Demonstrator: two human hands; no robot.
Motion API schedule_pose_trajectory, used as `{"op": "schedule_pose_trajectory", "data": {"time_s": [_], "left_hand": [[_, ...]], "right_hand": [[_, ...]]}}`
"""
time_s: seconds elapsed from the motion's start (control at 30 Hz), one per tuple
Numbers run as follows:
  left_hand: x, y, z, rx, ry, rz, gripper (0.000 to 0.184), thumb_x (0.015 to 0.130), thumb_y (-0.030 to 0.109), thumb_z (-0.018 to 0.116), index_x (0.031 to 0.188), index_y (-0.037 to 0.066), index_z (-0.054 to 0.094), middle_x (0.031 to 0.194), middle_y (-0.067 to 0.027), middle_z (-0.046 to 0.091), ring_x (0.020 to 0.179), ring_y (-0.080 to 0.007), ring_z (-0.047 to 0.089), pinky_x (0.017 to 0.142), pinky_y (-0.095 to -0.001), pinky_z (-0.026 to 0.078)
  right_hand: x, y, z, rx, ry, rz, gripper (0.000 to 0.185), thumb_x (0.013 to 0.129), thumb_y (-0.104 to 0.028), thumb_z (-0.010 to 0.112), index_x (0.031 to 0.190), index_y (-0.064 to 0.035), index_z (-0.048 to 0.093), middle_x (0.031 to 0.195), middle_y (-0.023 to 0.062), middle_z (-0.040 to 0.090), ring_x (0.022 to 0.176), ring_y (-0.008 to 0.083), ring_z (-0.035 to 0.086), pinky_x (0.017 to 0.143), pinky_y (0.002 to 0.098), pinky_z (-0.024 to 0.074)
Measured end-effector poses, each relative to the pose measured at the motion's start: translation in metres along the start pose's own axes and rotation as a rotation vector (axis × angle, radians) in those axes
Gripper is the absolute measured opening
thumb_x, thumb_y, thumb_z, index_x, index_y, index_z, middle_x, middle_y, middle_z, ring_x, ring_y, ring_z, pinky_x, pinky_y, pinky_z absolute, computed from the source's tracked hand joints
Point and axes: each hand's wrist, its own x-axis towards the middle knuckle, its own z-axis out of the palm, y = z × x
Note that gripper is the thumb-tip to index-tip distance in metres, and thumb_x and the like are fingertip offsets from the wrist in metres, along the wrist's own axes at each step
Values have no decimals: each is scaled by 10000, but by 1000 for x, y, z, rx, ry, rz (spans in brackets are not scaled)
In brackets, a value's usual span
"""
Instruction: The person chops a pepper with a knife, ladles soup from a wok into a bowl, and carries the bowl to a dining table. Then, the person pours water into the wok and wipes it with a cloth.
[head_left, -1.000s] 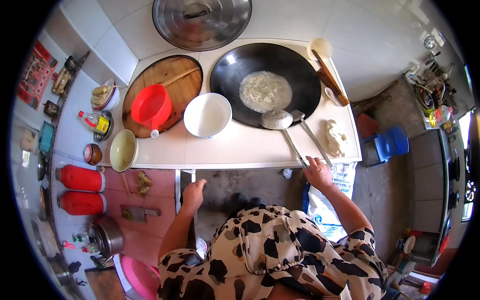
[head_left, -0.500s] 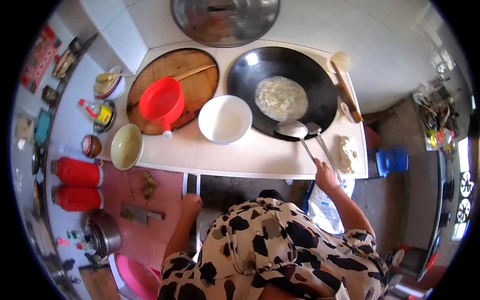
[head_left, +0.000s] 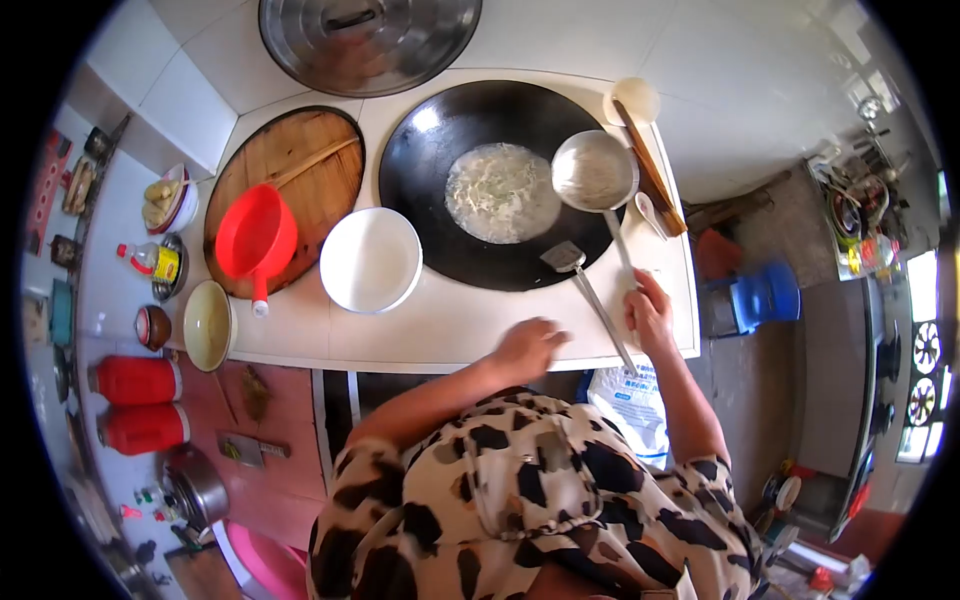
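My right hand (head_left: 650, 312) grips the handle of a metal ladle (head_left: 595, 172), whose bowl is over the right side of the black wok (head_left: 440, 225). Pale, cloudy food with whitish strands (head_left: 503, 193) lies in the bottom of the wok. A metal spatula (head_left: 592, 300) leans in the wok, its handle sticking out over the counter's front edge. My left hand (head_left: 532, 345) is over the front edge, left of the spatula handle and apart from it. Motion blurs its fingers, and I see nothing in it.
Left of the wok stand a white bowl (head_left: 371, 262), a red plastic scoop (head_left: 257, 235) on a round wooden board (head_left: 325, 165), and a pale yellow bowl (head_left: 208, 325). A large metal lid (head_left: 370, 60) leans behind. A cleaver (head_left: 252, 449) lies on the lower pink surface.
My right hand has lifted the ladle from the wok's front edge to its right side. My left hand has come up and right toward the spatula handle. The view has shifted.
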Motion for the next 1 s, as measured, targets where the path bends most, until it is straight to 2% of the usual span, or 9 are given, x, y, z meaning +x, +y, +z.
{"op": "schedule_pose_trajectory", "data": {"time_s": [0.1, 0.17, 0.2, 0.3, 0.5, 0.6, 0.7, 0.87, 1.0], "left_hand": [[96, 23, 48, 81, -122, 159, 434, 731, 251, 697, 1105, 95, 542, 1094, -121, 532, 1002, -291, 532, 815, -402, 469], [135, 19, 100, 288, -56, 275, 538, 770, 472, 623, 1144, 90, 570, 1268, -180, 452, 1279, -338, 312, 1059, -456, 272], [155, 22, 115, 303, -219, 226, 546, 789, 497, 578, 1145, 83, 587, 1299, -178, 425, 1301, -331, 262, 1090, -470, 190], [179, 20, 146, 240, -207, 179, 467, 804, 427, 575, 1111, 76, 603, 1278, -146, 463, 1273, -336, 309, 1090, -470, 189], [183, 9, 193, -22, -45, 151, 307, 795, 299, 607, 1013, 83, 623, 1138, -112, 557, 1174, -292, 440, 1081, -468, 221], [167, 21, 176, -12, 71, 195, 301, 770, 264, 650, 1006, 82, 609, 1106, -86, 562, 1145, -287, 457, 1055, -445, 278], [123, 27, 115, -64, 10, 65, 359, 723, 202, 692, 1052, 119, 575, 1025, -61, 546, 1013, -263, 519, 843, -396, 437], [31, 14, 64, 40, -9, -57, 182, 794, 145, 606, 968, 92, 616, 933, -93, 591, 902, -267, 560, 800, -381, 461], [-30, 16, 9, 83, 220, -204, 159, 744, 26, 581, 892, 46, 639, 887, -112, 617, 874, -280, 584, 791, -381, 481]], "right_hand": [[-9, -8, -36, 46, -17, -59, 396, 869, -36, 446, 1254, 54, 444, 612, 11, 465, 471, 62, 406, 418, 208, 318], [-17, -13, -59, 62, -18, -88, 397, 862, -13, 456, 1253, 53, 445, 593, -3, 448, 463, 50, 398, 407, 194, 304], [-22, -15, -67, 58, -21, -126, 392, 861, -5, 454, 1248, 55, 448, 587, -4, 444, 450, 51, 395, 400, 196, 306], [-28, -2, -99, 56, -21, -155, 436, 848, -1, 442, 1284, -16, 463, 584, 7, 443, 413, 62, 368, 374, 206, 306], [-21, 10, -116, 131, -40, -94, 419, 852, 2, 449, 1269, 43, 450, 598, 8, 455, 436, 57, 400, 383, 196, 313], [-5, 4, -108, 104, -71, -74, 430, 848, -14, 466, 1277, 27, 453, 634, 7, 473, 467, 58, 414, 402, 193, 324], [20, 3, -97, 33, -115, -111, 443, 860, -71, 500, 1288, 21, 435, 659, 0, 476, 479, 59, 407, 415, 201, 331], [76, -21, -47, -85, -269, -16, 391, 893, -92, 506, 1272, -1, 472, 635, 0, 466, 531, 45, 415, 469, 200, 355], [153, 22, -8, -597, -193, -413, 330, 867, -138, 501, 1185, -86, 574, 705, 120, 615, 661, 253, 609, 585, 367, 470]]}}
